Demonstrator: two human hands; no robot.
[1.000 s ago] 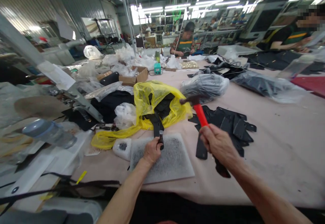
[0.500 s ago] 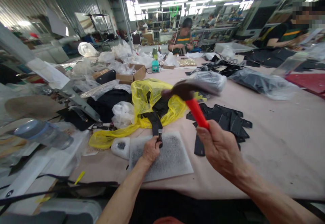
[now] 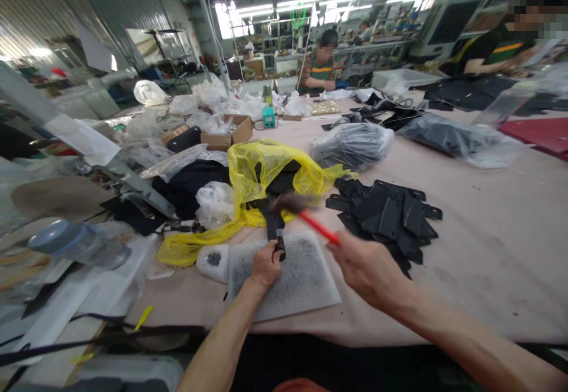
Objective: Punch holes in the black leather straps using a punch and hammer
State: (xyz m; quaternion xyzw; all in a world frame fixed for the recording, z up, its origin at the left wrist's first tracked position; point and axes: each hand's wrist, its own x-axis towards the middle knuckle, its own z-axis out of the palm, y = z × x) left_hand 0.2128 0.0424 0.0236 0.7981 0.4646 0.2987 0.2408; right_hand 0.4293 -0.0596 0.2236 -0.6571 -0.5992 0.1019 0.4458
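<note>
My right hand (image 3: 361, 262) is closed round the red handle of a hammer (image 3: 318, 226), whose dark head is smeared by motion above and right of my left hand (image 3: 266, 264). My left hand is closed on a short dark punch (image 3: 280, 244) with a shiny metal top, held upright over the white board (image 3: 306, 285). A black strip (image 3: 271, 220) reaches from the yellow bag (image 3: 248, 161) down to the punch. The board's surface is speckled with dark marks. Where the punch's lower end meets the work is hidden by my fingers.
Black cut pieces (image 3: 386, 214) lie piled to the right of the board. A small white block (image 3: 213, 262) sits at its left. Behind are a clear bag of grey pieces (image 3: 352, 143) and a cardboard box (image 3: 228, 131). A plastic bottle (image 3: 80, 241) lies left. Two people work across the table.
The hammer has swung down and left toward the punch, and my right hand has lowered with it. My left hand keeps its place on the punch.
</note>
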